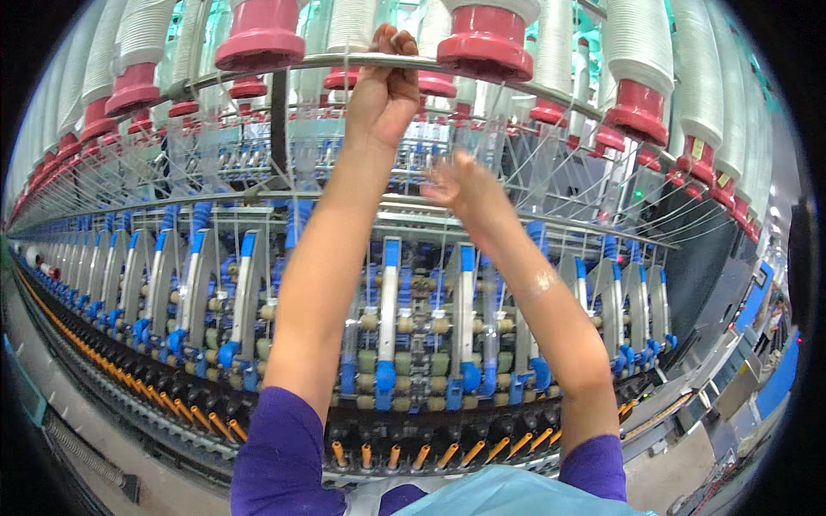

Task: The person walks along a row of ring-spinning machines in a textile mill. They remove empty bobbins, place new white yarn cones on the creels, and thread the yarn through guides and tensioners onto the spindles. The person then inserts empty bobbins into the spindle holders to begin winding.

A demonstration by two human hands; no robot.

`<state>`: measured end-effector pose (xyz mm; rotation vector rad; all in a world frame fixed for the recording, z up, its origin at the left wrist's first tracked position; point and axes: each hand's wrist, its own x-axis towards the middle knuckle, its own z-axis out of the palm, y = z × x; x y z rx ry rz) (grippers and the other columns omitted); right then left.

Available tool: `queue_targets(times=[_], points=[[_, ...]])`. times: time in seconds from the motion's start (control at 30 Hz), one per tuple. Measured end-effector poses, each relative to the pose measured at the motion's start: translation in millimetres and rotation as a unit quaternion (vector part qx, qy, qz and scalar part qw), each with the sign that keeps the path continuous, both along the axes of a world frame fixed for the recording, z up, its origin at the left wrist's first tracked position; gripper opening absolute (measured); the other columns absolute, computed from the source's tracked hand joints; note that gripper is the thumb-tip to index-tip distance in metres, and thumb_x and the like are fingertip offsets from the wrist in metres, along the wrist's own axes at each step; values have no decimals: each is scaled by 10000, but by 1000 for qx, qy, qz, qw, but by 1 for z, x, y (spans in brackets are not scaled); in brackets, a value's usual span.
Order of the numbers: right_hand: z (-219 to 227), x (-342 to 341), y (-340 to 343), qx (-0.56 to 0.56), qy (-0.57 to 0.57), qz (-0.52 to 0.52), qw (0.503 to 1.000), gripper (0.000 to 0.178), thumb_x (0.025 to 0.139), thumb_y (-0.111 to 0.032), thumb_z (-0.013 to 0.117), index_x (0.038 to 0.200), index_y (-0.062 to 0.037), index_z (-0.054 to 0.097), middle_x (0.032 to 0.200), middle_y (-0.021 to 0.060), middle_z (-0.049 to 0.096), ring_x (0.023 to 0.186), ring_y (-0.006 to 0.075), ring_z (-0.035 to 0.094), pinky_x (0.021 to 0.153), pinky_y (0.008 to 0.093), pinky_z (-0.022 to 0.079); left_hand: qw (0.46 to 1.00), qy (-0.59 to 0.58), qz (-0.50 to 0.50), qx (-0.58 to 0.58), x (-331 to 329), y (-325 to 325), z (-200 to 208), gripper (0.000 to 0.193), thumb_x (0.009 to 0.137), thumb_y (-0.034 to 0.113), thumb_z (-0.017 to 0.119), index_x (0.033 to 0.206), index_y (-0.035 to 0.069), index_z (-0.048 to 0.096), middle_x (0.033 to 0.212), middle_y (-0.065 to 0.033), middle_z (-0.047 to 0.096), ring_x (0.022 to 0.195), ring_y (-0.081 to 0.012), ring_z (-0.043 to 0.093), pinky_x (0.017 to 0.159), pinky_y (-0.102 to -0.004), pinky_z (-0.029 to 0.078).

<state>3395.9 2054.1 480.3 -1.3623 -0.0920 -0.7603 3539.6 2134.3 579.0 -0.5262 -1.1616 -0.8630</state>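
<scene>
My left hand (383, 99) is raised to the metal rail (327, 60) under the hanging roving bobbins, between a red-based bobbin (260, 34) and another red-based bobbin (486, 43). Its fingers curl upward at the rail; whatever they pinch is too small or hidden to make out. Lower and to the right, my right hand (460, 185) is in mid-air in front of the machine, its fingers smeared by motion. Thin white strands hang around both hands. Below them stand blue-tipped drafting arms (391, 284) of a spinning frame.
Rows of white roving bobbins (641, 43) hang overhead on both sides. A lower rail (413, 202) crosses behind my forearms. Orange spindle tubes (422, 456) line the machine's near edge. Grey and blue cabinets (779, 378) stand at the right.
</scene>
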Motion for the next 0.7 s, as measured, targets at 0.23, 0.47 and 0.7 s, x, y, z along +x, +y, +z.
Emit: queue_targets(times=[0.23, 0.47, 0.7], points=[[59, 76, -1, 90, -333, 70, 936, 166, 916, -137, 623, 1020, -20, 567, 1048, 112, 612, 934, 236, 627, 936, 440, 516, 957, 40, 283, 53, -41, 44, -19, 168, 879, 73, 620, 1035, 40, 569, 971, -99, 601, 958, -184, 561, 805, -333, 437], [39, 63, -20, 100, -216, 134, 962, 482, 1039, -328, 301, 1155, 109, 469, 1168, 273, 592, 976, 300, 647, 804, 334, 572, 889, 67, 435, 127, -11, 29, 0, 102, 897, 94, 640, 967, 22, 627, 824, -33, 633, 733, -130, 608, 643, -250, 490], [32, 29, -7, -202, -132, 57, 969, 284, 920, -243, 593, 1046, 4, 660, 1003, 89, 688, 701, 73, 579, 599, 173, 482, 722, -92, 630, 269, -27, 82, -20, 258, 848, 144, 718, 1011, -41, 641, 946, -106, 672, 873, -203, 661, 816, -301, 531]])
